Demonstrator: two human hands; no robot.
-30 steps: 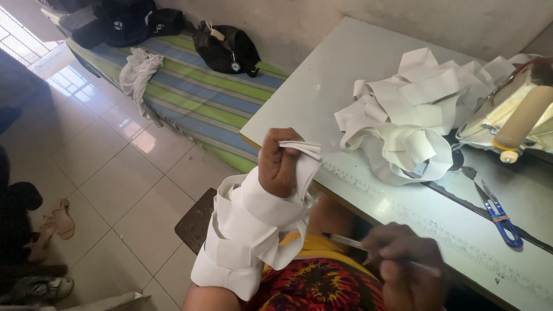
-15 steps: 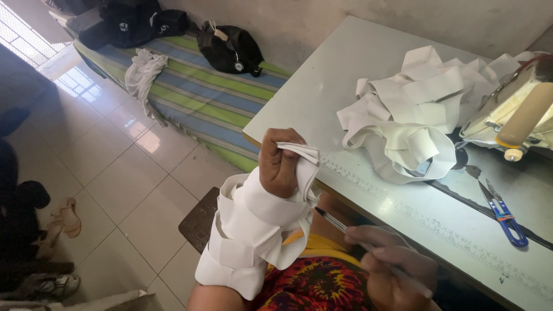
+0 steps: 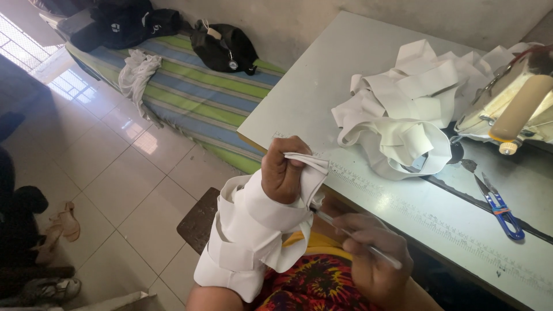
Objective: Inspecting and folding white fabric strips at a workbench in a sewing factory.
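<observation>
No packages, signs or screens in view. One small pale tag (image 3: 214, 33), oblong, hanging off the black bag (image 3: 223, 46) on the striped mattress (image 3: 190, 98), far left. One tiny round white emblem (image 3: 116, 27) on the dark bag (image 3: 124, 26) further left.

White strips of matt woven cloth (image 3: 253, 230), smooth, wrapped over the left hand (image 3: 280, 173). Thin pointed metal tool (image 3: 357, 241), dull sheen, in the right hand (image 3: 374, 259). Pale desk (image 3: 345, 75): smooth, matt laminate. Blue-handled plastic snips (image 3: 501, 207), metal blades. Tiled floor (image 3: 115, 173): glossy.
</observation>
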